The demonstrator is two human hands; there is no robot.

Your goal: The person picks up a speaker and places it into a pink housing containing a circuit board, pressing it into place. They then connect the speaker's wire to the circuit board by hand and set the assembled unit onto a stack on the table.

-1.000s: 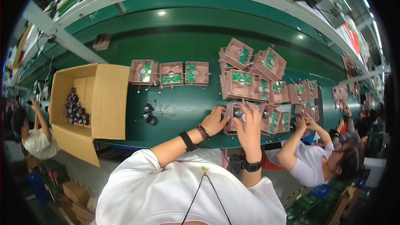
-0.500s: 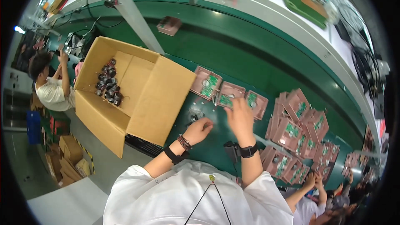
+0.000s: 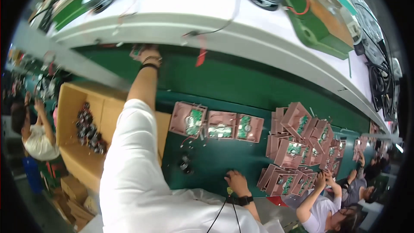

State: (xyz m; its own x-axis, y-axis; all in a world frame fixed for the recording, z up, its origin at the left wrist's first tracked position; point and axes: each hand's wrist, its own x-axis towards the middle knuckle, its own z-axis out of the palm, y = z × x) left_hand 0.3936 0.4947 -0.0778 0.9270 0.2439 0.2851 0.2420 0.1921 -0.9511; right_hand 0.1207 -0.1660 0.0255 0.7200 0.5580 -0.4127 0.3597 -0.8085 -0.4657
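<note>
My left hand reaches far forward, at a pink plastic case on the green surface under the shelf. Its fingers are hidden, so its hold on the case cannot be made out. Near the front table edge my right hand rests with curled fingers and nothing visible in it. Ahead of it, three open pink cases lie in a row: a left case, a middle case and a right case, with green circuit boards inside. A dark round part lies on the table left of my right hand.
A cardboard box on the left holds several dark round parts with wires. Stacked pink cases with boards fill the right side. A white shelf crosses above. Co-workers sit at the far left and lower right.
My left arm has stretched forward to the pink case under the shelf. My right hand has drawn back from the row of cases to the table's front edge. The view has shifted forward.
</note>
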